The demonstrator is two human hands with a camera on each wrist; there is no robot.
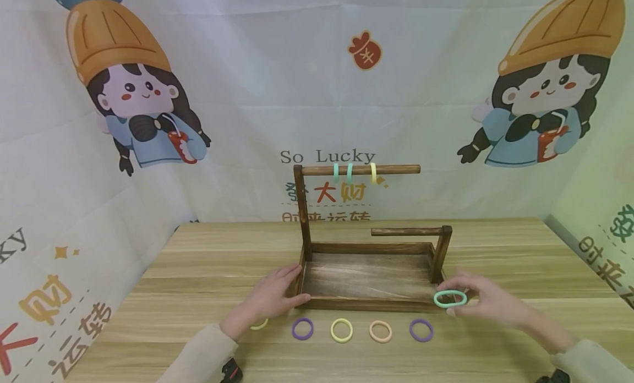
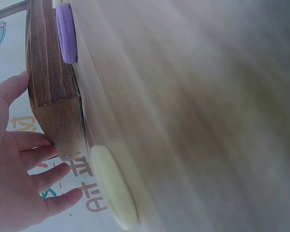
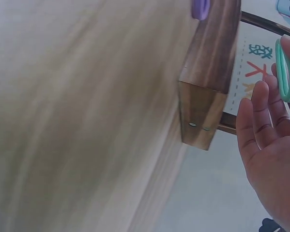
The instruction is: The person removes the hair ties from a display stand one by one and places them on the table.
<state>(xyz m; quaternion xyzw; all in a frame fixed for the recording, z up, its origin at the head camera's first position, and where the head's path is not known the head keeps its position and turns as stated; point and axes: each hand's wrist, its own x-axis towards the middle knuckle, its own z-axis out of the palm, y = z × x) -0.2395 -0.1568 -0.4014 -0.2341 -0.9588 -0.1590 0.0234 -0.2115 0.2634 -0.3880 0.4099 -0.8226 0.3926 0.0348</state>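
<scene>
My right hand point(image 1: 497, 303) pinches a mint-green hair tie point(image 1: 449, 291) between thumb and fingers, by the right front corner of a wooden stand with a tray base point(image 1: 366, 304). The tie is stretched to an oval in the right wrist view. With fingers spread and fairly straight, my left hand point(image 1: 267, 295) touches the tray's left front corner, the thumb at the front wall and the other fingers along the side. Two mint ties point(image 1: 336, 174) and a yellow one point(image 1: 373, 174) hang on the stand's upper bar point(image 1: 401, 169).
The lower bar point(image 1: 403, 232) points left from a short post. In front of the tray lie a purple tie point(image 1: 302, 338), a yellow tie point(image 1: 342, 340), an orange tie point(image 1: 381, 340) and another purple tie point(image 1: 421, 339). My left wrist partly hides a pale yellow tie point(image 2: 113, 188).
</scene>
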